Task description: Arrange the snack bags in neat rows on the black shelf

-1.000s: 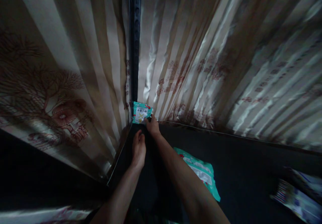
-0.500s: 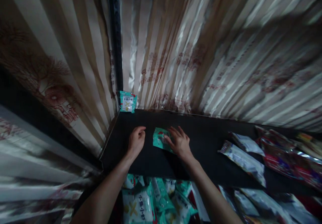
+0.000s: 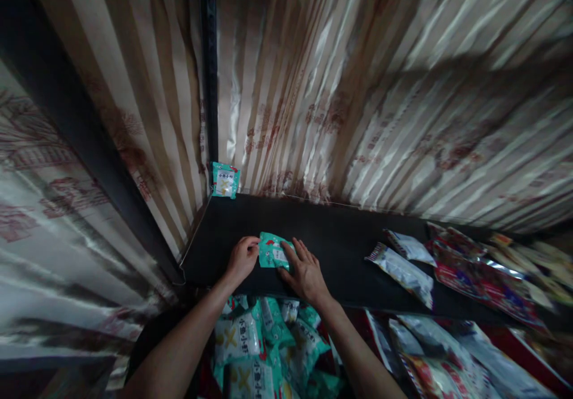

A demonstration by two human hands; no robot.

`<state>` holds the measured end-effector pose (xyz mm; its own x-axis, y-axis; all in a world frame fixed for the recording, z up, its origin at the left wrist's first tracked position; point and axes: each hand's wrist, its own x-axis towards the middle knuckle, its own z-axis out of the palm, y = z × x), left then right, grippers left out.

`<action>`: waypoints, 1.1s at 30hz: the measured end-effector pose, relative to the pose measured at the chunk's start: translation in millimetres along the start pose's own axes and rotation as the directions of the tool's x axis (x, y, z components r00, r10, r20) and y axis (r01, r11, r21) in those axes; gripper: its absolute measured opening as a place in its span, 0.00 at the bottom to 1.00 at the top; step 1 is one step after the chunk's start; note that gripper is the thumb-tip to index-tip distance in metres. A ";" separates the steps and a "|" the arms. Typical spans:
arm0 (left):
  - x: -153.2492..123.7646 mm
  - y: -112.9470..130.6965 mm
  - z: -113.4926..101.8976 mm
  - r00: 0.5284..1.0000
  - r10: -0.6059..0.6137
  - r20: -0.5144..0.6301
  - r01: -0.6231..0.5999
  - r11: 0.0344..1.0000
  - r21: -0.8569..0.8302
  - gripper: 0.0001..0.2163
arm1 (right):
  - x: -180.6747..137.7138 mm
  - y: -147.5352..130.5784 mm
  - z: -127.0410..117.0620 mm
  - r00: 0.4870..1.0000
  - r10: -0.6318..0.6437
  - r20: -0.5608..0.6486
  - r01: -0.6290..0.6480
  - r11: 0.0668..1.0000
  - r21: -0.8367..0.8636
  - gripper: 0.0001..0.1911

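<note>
A teal snack packet (image 3: 271, 252) lies on the black shelf (image 3: 331, 223) between my two hands. My left hand (image 3: 242, 263) is at its left edge, with curled fingers closed on the edge. Over the right end of the same packet rests my right hand (image 3: 305, 272), fingers stretched out and thumb apart, covering part of it. In the back left corner a similar teal packet (image 3: 225, 181) stands upright against the curtain. Below the shelf's front edge, many more teal and white snack packets (image 3: 250, 333) lie heaped between my forearms.
White packets (image 3: 403, 270) and red packets (image 3: 470, 267) lie along the shelf to the right. More white packets (image 3: 447, 351) fill the lower right front. A dark upright post (image 3: 209, 76) and striped curtains (image 3: 313, 88) close off the back and left side.
My left hand was apart from the packet and now meets its left edge. My right hand has shifted left over the packet. The view has turned slightly.
</note>
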<state>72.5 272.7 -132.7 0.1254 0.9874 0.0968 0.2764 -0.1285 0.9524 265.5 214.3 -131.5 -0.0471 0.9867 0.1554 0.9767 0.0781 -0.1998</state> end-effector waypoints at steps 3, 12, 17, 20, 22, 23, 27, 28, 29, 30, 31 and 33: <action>-7.2 5.3 -4.3 1.000 0.014 -0.016 -0.014 1.000 0.012 0.11 | -5.7 5.5 1.9 0.997 0.067 -0.048 -0.070 0.996 -0.054 0.30; -121.2 17.3 -43.7 0.958 0.011 0.286 -0.119 0.924 0.364 0.14 | -37.3 -0.8 -3.6 0.964 0.067 -0.257 -0.048 0.996 0.079 0.29; -161.6 5.2 -35.1 0.917 -0.165 0.364 -0.107 0.776 0.622 0.30 | -72.5 -27.7 -9.3 0.933 0.042 -0.358 0.051 0.968 0.247 0.22; -161.3 6.3 -28.4 0.931 -0.181 0.316 -0.078 0.748 0.659 0.28 | -97.8 -47.8 -9.5 0.950 0.053 -0.308 0.069 0.926 0.372 0.20; -159.4 11.6 -28.2 0.947 -0.155 0.283 -0.052 0.791 0.609 0.28 | -111.7 -60.0 -8.8 0.963 0.101 -0.250 0.034 0.875 0.484 0.20; -158.9 14.8 -29.2 0.954 -0.146 0.261 -0.026 0.828 0.560 0.28 | -117.1 -65.6 -8.5 0.969 0.134 -0.206 0.000 0.838 0.546 0.20; -158.5 22.4 -35.7 0.974 -0.167 0.151 0.121 0.954 0.276 0.25 | -126.1 -85.4 -10.1 0.952 0.304 0.048 -0.214 0.542 0.813 0.26; -158.0 22.3 -37.0 0.975 -0.178 0.130 0.151 0.969 0.194 0.24 | -125.9 -89.7 -11.6 0.935 0.335 0.116 -0.261 0.427 0.866 0.28; -157.2 21.7 -38.1 0.976 -0.185 0.115 0.172 0.979 0.111 0.23 | -125.2 -93.6 -13.5 0.920 0.350 0.175 -0.292 0.314 0.904 0.30; -156.0 21.0 -38.9 0.977 -0.184 0.104 0.183 0.983 0.025 0.22 | -124.3 -97.2 -15.8 0.911 0.349 0.220 -0.308 0.219 0.926 0.31; -154.6 20.6 -39.4 0.980 -0.175 0.094 0.181 0.981 -0.064 0.23 | -123.4 -100.5 -18.6 0.910 0.331 0.250 -0.313 0.153 0.937 0.31; -151.3 21.7 -40.1 0.986 -0.152 0.075 0.165 0.958 -0.234 0.23 | -122.5 -106.3 -25.0 0.923 0.283 0.262 -0.303 0.110 0.947 0.30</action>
<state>21.3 124.2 -115.1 0.1529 0.9857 -0.0708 0.0623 0.0619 0.9961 172.7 81.6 -105.1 0.1784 0.9698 -0.1666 -0.0764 -0.1552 -0.9849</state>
